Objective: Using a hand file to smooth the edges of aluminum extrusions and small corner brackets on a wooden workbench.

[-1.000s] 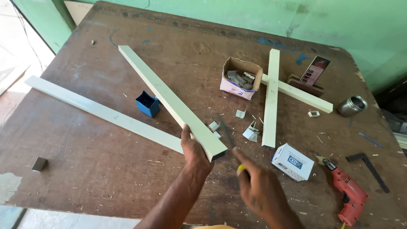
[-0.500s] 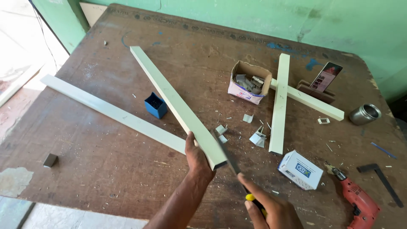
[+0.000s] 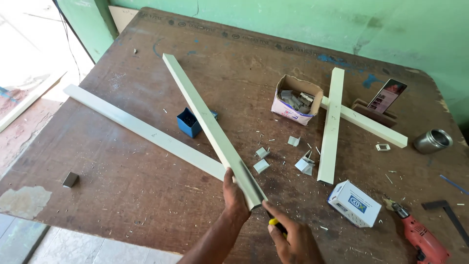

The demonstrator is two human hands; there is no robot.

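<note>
left hand (image 3: 236,195) grips near end of long pale L-section strip (image 3: 210,127), which slants across worn brown table (image 3: 122,186) | right hand (image 3: 295,239) closed on yellow-handled tool (image 3: 276,223), tip just beside strip's end | blue box (image 3: 189,122) touches strip | since earlier frame: right hand has closed in on strip end, strip barely shifted

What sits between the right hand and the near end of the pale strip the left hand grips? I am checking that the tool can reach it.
Nothing visible does. The right hand, with a yellow-handled tool, is right beside the near end of the pale strip gripped by the left hand.
</note>
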